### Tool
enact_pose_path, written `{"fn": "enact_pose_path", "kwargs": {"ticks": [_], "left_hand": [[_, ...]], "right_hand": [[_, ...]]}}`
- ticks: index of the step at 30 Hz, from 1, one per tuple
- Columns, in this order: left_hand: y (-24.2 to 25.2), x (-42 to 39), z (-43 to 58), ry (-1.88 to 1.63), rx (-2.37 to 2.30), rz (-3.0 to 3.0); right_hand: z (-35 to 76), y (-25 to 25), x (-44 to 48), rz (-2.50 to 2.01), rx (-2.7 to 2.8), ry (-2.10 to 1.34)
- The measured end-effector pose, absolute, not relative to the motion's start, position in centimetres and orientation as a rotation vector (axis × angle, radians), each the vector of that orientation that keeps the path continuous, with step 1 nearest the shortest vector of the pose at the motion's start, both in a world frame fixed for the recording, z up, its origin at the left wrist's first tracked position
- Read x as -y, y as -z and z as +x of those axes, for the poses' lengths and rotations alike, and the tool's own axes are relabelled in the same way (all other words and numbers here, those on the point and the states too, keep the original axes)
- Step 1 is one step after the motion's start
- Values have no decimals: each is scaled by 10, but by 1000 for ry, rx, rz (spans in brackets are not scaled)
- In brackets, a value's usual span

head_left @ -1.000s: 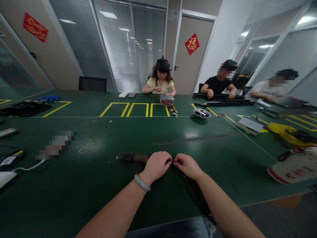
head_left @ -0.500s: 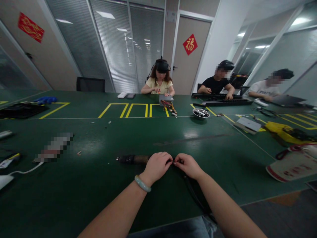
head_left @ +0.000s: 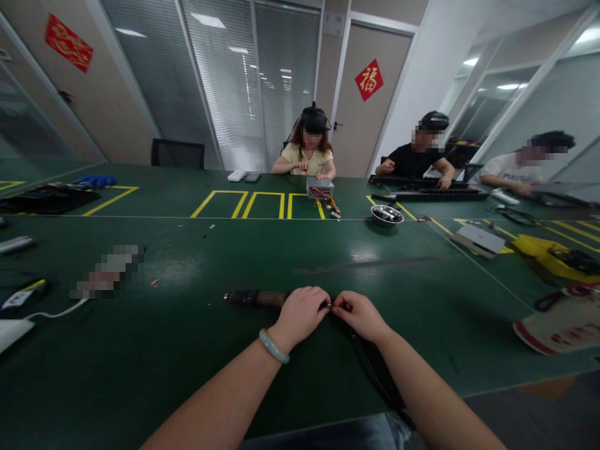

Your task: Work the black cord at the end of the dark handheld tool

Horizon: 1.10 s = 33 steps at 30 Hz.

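Note:
A dark, cylinder-shaped tool with a brownish body and a small metal tip at its left end lies on the green table. My left hand is closed over its right end and hides that part. My right hand is closed in a pinch, its fingertips meeting those of my left hand. Something small with a shiny spot sits between the fingertips, too small to make out. From under my right hand a thick black cable runs down toward my lap; where it joins the tool is hidden.
Across the table a person works at a grey metal box with coloured wires. A metal bowl of small parts stands right of it. A cream bag lies at the right, and a white cable at the left.
The view has shifted a little, so most things sit slightly further right. My hands keep the same pinch at the tool's end, with a small shiny spot now showing between the fingertips.

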<state>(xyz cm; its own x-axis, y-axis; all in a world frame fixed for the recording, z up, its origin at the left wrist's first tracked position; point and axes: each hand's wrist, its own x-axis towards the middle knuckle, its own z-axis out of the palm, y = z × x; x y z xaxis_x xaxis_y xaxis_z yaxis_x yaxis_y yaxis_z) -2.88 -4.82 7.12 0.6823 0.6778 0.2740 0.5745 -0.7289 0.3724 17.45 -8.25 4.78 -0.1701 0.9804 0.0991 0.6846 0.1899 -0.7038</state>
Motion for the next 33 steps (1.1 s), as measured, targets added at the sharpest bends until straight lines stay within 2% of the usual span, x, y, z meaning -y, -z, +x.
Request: {"fn": "enact_pose_path", "kwargs": {"ticks": [33], "left_hand": [[-74,52,-31,-611,-949,2659]], "right_hand": [[175,-49,84,-1534,1949,-647]]}}
